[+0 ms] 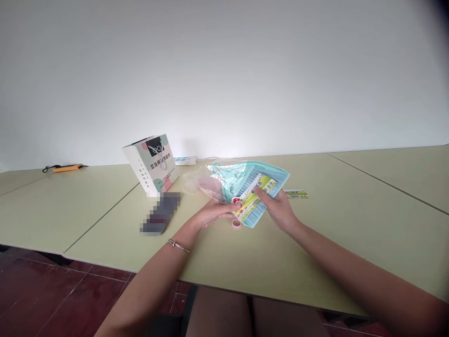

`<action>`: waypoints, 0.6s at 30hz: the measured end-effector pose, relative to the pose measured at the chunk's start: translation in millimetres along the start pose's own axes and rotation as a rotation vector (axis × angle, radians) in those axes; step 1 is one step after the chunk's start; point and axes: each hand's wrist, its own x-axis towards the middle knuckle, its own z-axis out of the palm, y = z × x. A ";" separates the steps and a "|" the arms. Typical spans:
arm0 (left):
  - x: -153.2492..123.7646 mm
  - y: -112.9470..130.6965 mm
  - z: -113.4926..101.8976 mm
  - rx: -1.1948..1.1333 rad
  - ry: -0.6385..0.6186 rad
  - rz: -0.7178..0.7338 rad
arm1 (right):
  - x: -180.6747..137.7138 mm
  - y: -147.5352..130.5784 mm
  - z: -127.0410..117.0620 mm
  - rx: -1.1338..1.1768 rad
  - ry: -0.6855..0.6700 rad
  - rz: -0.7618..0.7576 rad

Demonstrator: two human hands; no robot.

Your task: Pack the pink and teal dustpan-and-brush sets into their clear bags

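Note:
Above the table I hold a teal dustpan and brush set (259, 215), tilted, with blue bristles lying across the pan. A yellow-green printed card (250, 201) lies over the bristles. Clear plastic wrap (224, 175) spreads shiny around its left part. My left hand (219, 213) is closed on the lower left edge, its thumb pressing the card's end. On the other side my right hand (278, 208) grips the right edge, thumb on the card; its other fingers are hidden behind. Just below the set, a small pink ring-shaped roll (236, 223) rests on the table.
A printed paper bag (157, 164) stands at the left, with a blurred dark flat object (163, 215) before it. White packaging (185, 160) lies near the wall. An orange device (68, 167) with a black strap is far left. Another green card (297, 193) lies right on the table (351, 210).

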 end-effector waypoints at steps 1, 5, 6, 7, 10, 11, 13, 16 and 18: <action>0.6 -0.6 1.9 0.039 0.039 0.007 | -1.1 -0.7 1.4 0.024 -0.013 0.012; 2.4 -0.1 4.4 0.093 0.143 0.042 | -3.4 -7.3 2.3 0.083 -0.060 0.105; 2.7 0.3 3.3 0.085 0.140 0.050 | -3.1 -9.1 1.5 0.078 -0.048 0.127; 3.0 0.6 1.7 0.073 0.134 0.060 | -2.4 -10.7 0.5 0.070 -0.023 0.143; 3.8 1.1 -5.1 0.040 0.124 0.078 | 1.3 -13.7 -3.2 0.049 0.045 0.152; 3.9 1.2 -7.5 0.031 0.119 0.079 | 3.0 -14.4 -4.7 0.047 0.036 0.140; 3.6 1.6 -11.8 0.016 0.098 0.067 | 6.7 -15.9 -8.4 0.058 -0.032 0.120; 1.7 2.9 -16.4 0.008 0.079 0.034 | 12.7 -18.9 -16.4 0.132 -0.170 0.187; -0.1 4.2 -17.7 0.011 0.089 0.015 | 16.1 -20.2 -22.4 0.175 -0.255 0.290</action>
